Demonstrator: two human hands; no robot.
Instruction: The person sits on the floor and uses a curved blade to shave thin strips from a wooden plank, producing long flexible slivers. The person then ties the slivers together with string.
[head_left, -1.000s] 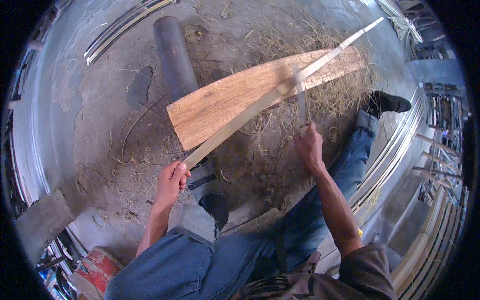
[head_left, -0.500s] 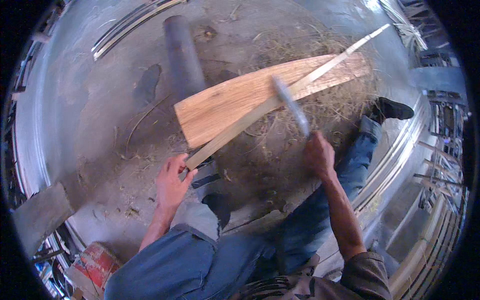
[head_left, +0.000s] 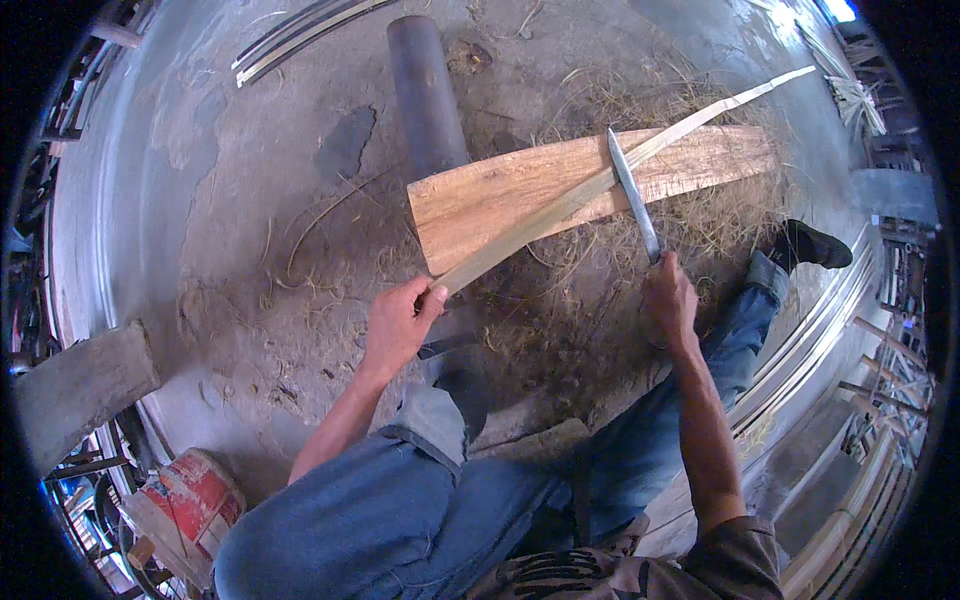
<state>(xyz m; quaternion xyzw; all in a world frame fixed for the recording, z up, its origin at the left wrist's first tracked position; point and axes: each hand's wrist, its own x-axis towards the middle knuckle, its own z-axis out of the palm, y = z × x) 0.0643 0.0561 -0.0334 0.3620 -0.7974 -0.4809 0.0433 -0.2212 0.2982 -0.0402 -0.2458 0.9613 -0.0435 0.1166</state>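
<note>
- Risk: knife [head_left: 633, 195] could be skidding along bamboo strip [head_left: 545, 219] twd L hand [head_left: 402, 325] if blade's tilting too flat; strip might be twisting on plank [head_left: 480, 200] if pinch is loosening.
- Strip's lying diag. across plank, blade crossing over it; long axis running near-L to far-R, thin tip pointing far R, past plank's far edge.
- L thumb & fingers are pinching strip's near end; R hand [head_left: 672, 300] fingers are wrapping knife handle.

A worn grey concrete floor [head_left: 255, 170], blotched with dirt, spreads all around, with a dark patch [head_left: 347, 142] toward the upper left. Pale light glares off it at the upper right. A red bucket [head_left: 195, 505] sits lower left; blurry clutter [head_left: 908, 330] lines the right.
</note>
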